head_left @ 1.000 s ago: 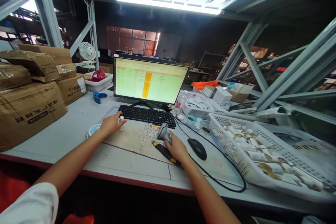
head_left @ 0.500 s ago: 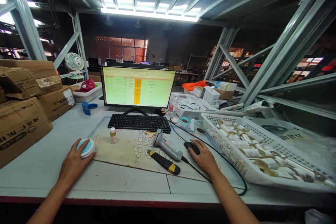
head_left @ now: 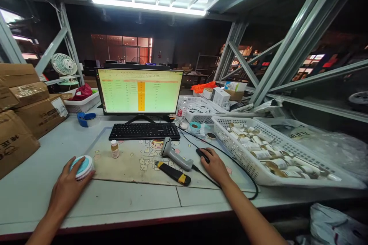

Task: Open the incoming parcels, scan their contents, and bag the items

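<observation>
My left hand (head_left: 66, 183) lies at the left of the desk, its fingers curled over a round white tub-like thing with a light-blue top (head_left: 83, 167). My right hand (head_left: 214, 164) rests on a black computer mouse (head_left: 202, 155) on the printed desk mat (head_left: 126, 170). Between the hands are a small bottle with a white cap (head_left: 115, 149), standing upright, a grey barcode scanner (head_left: 176, 157) and a black-and-yellow utility knife (head_left: 173, 173). Behind them sits a black keyboard (head_left: 143, 131) before a lit monitor (head_left: 120, 95) showing a spreadsheet with an orange column.
To the right, a white perforated basket (head_left: 238, 157) holds several small bottles, with plastic bags (head_left: 324, 141) beyond it. Cardboard boxes (head_left: 37, 115) are stacked at left. A blue tape dispenser (head_left: 86, 119) stands near them. The scanner's black cable (head_left: 207, 178) loops beside my right forearm.
The view has turned slightly right, so the desk things appear farther left. Both hands keep their places on the round tub-like thing and the mouse.
</observation>
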Demonstrator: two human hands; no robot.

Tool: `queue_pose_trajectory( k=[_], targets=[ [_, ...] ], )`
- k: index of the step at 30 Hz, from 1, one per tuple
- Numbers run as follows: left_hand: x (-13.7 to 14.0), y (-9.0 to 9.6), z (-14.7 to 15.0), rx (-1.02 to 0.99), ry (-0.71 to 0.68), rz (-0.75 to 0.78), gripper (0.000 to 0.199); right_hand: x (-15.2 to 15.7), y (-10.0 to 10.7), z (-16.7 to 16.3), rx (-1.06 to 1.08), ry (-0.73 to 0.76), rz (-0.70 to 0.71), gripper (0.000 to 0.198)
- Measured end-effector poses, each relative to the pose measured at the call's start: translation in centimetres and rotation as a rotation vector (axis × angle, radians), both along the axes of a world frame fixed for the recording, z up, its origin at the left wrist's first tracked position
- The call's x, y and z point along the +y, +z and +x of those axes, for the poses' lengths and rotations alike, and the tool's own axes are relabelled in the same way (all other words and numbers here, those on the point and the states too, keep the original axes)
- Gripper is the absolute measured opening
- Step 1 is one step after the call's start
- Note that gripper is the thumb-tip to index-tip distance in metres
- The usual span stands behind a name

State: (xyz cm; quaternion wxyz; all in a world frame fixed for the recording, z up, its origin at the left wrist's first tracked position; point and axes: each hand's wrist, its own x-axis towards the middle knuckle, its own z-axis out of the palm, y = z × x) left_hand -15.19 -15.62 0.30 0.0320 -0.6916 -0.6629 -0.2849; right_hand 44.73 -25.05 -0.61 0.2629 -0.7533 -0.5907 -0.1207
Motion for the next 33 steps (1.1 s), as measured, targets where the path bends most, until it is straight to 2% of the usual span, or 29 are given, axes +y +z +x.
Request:
queue_pose_trajectory(
  k=[18, 21, 23, 26, 29, 33],
  targets=[
    [0.0, 0.0, -0.1, -0.121, -0.031, 0.069, 0.069, -0.2, 0.3, -0.5, 0.0, 0.003, 0.013, 0.046],
    [0.1, 0.0, -0.2, -0.138, -0.047, 0.085, 0.07, -0.6, 1.1, -1.0, 0.026, -0.011, -0.014, 0.049],
    [0.1, 0.0, -0.2, -0.136, -0.064, 0.107, 0.069, -0.3, 2.4, -1.3, 0.051, -0.034, -0.019, 0.05],
    [0.1, -0.1, -0.4, -0.12, -0.092, 0.117, 0.068, 2.1, 5.3, -1.9, 0.063, -0.041, -0.021, 0.046],
    [0.2, -0.2, -0.5, -0.127, -0.101, 0.13, 0.071, 7.1, 7.7, -3.5, 0.064, 0.027, -0.092, 0.041],
    [0.7, -0.4, -0.5, -0.129, -0.123, 0.196, 0.077, 14.0, 8.4, -6.8, 0.087, 0.105, -0.256, 0.033]
  ],
)
